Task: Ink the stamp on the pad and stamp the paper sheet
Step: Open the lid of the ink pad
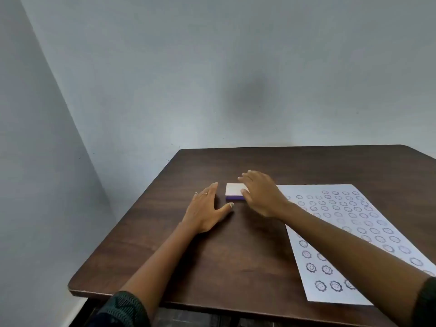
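Between flat left hand (pixel 204 210) and paper sheet (pixel 354 237), open-gripped right hand (pixel 260 194) covers ink pad (pixel 233 191).

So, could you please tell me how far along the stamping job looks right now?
Done: the paper sheet already carries rows of smiley stamp marks. In hand: both hands are open and empty, the left hand flat on the table, the right hand over the closed ink pad. Left: no stamp is visible, so I can't say what remains.
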Tool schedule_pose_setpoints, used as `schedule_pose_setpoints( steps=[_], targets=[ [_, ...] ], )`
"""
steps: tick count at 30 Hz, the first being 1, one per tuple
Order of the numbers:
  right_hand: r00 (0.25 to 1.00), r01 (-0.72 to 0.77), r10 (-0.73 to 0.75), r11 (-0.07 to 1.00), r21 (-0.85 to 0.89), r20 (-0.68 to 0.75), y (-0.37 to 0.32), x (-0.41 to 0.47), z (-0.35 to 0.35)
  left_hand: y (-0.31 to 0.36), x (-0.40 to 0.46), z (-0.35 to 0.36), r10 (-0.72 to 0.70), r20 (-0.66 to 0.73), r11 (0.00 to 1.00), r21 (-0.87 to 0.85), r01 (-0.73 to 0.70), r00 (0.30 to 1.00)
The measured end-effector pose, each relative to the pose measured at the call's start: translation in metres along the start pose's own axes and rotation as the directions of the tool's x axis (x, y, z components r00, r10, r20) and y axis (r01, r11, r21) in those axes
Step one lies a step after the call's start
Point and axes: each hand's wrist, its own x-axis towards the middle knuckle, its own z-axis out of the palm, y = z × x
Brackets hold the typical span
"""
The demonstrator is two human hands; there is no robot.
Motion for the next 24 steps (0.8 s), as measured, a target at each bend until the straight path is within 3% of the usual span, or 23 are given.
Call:
schedule_pose_setpoints(
  steps=[7,11,16,24],
  targets=[
    [0.976,-0.093,0.091,0.996,0.000,0.199,-0.007,0.016,0.020,-0.008,-0.005,-0.004,0.008,0.038,1.000,0.029,-0.009,0.999],
    [0.964,-0.140,0.137,0.990,-0.005,0.227,-0.009,0.018,0.021,-0.009,-0.008,-0.005,0.013,0.044,0.999,0.032,-0.014,0.999],
    [0.960,-0.094,0.081,0.995,0.034,0.269,-0.018,0.014,0.014,-0.009,-0.018,-0.007,0.022,0.048,1.000,0.017,-0.023,0.999],
    [0.974,0.022,-0.044,0.995,0.101,0.224,-0.049,-0.014,0.005,-0.014,-0.050,-0.016,0.021,0.058,1.000,-0.013,-0.020,0.998]
  ],
)
